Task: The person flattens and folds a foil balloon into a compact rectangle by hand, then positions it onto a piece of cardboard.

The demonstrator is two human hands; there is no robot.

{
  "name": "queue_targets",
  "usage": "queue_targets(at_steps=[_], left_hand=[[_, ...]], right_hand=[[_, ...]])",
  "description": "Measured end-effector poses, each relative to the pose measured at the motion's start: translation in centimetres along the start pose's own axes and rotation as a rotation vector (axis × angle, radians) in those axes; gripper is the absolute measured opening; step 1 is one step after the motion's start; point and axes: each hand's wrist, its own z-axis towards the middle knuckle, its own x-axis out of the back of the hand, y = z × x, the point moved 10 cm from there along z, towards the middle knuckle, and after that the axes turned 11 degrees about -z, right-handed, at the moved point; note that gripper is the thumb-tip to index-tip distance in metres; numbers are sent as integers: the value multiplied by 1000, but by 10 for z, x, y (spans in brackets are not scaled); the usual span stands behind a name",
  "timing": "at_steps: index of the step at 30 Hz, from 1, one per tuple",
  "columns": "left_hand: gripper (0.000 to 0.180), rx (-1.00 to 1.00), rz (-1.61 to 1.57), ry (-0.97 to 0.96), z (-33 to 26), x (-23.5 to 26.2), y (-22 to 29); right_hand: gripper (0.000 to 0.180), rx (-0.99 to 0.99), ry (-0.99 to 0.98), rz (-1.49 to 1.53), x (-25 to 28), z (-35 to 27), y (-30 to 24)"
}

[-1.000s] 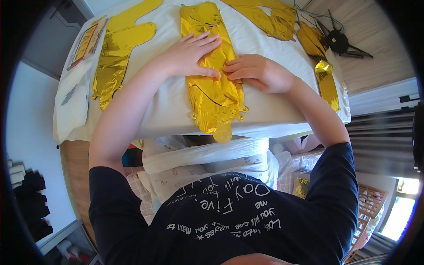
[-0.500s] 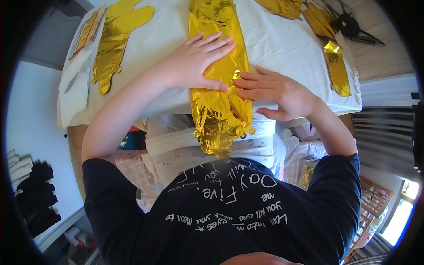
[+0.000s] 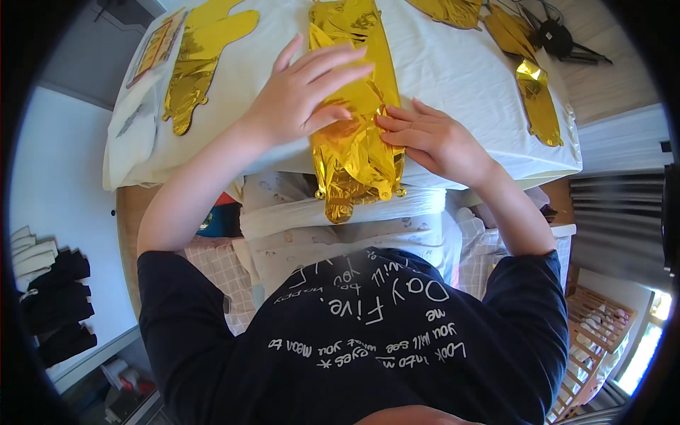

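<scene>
A flat gold foil balloon (image 3: 354,163) lies crumpled on the white cloth-covered table (image 3: 453,78), its lower end hanging over the near edge. My left hand (image 3: 301,95) lies flat on it with fingers spread, pressing the foil down. From the right, my right hand (image 3: 432,138) presses its fingertips against the foil's right side. Neither hand grips the balloon.
More flat gold foil balloons lie at the left (image 3: 198,60), the right (image 3: 538,99) and the far edge (image 3: 446,8). A package with a card (image 3: 156,49) sits far left. Black tools (image 3: 559,39) rest at the far right. Folded cloths hang below the table's near edge.
The view has dropped nearer the table. My left hand slid up along the foil and spread out; my right hand stayed at its right side as the foil crept over the edge.
</scene>
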Motion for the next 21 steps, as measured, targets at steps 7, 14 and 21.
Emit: queue_targets(at_steps=[7,14,21], left_hand=[[71,-89,-246,-28,-68,18,35],[43,-94,43,9,-88,-2,51],[33,-83,99,222,-93,-4,56]], right_hand=[[34,-6,0,-14,0,-1,1],[33,41,51,-133,5,-1,-8],[33,78,112,-194,7,-2,-14]])
